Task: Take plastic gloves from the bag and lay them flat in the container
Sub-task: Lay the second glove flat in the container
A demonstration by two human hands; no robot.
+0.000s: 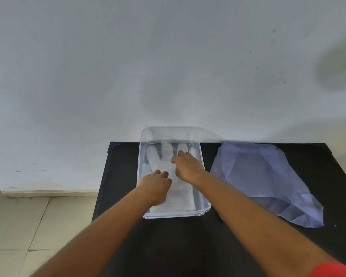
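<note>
Plastic glove: lying inside the clear container on the black table, long axis running away from the person, fingers at the container's far end. Left hand presses its cuff half, right hand its finger half; both grips loosely curled, clamped on nothing discernible. Bag: right of the container.

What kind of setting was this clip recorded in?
Probably a plain room indoors, not a fitted workshop: a small black table pushed against a bare, scuffed white wall, with pale floor tiles beside it.
</note>
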